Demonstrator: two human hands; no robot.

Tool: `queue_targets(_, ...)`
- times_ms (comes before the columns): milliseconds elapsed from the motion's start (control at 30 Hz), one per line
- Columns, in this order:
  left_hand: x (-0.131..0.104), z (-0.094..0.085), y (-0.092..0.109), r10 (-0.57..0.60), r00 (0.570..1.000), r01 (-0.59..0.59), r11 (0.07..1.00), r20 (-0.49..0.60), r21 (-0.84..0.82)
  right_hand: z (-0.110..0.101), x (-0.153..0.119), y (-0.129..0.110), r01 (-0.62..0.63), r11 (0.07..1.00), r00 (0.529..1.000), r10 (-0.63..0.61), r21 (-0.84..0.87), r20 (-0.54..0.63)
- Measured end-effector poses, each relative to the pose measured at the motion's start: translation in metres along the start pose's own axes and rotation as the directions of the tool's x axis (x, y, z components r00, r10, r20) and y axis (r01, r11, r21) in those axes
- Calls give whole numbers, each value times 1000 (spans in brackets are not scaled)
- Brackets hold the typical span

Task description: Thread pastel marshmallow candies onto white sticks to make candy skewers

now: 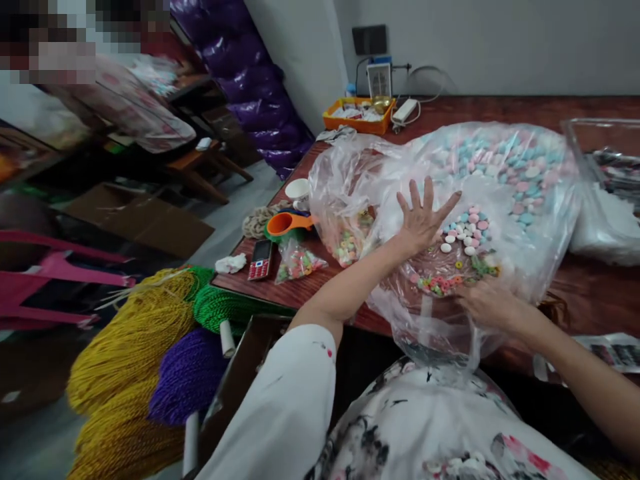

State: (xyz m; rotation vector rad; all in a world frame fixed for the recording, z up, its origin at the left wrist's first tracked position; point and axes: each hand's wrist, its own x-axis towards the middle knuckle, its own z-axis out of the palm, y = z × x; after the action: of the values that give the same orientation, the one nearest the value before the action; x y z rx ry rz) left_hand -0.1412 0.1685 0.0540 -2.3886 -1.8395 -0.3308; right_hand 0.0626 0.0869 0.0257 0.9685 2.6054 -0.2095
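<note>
My left hand (423, 217) lies with fingers spread over a large transparent plastic bag (395, 167), holding nothing. Pink, blue and white round flat beads (525, 170) fill the far right part of the bag. A smaller heap of such beads (470, 230) lies just right of my left hand. Near the table's front edge is a pile of small coloured ring beads (440, 285), red, orange and green. Beside it, at the bag's near side, is my right hand (490, 303), angled down and blurred; its fingertips are hidden, so any hold is unclear.
Left on the table (600, 287) are an orange scoop (281, 225), white cup (299, 190), phone (260, 260) and small bead bag (299, 260). Yellow cord bundles (133, 340) hang off the left side. An orange basket (357, 123) stands behind. Another person (135, 100) sits far left.
</note>
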Motion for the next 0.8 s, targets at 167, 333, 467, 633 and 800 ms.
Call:
queue_targets(167,52,7,-38,-311,934,324,945,176,-44,-7,-3,37,-44,999,999,43,21,18)
queue_targets(333,22,-2,-67,-254,960,254,967,121,16,-2,-6,59,-157,986,987,155,60,41)
queue_targets(467,-40,-4,-33,109,993,-109,994,33,10,4,-22,52,-139,990,986,137,13,98)
queue_targets(633,-102,10,4,359,867,-327,933,345,-149,-3,-35,39,-202,979,966,194,30,169)
queue_targets(800,-126,17,-11,251,886,-231,968,389,-100,11,-46,49,-255,967,960,252,12,124)
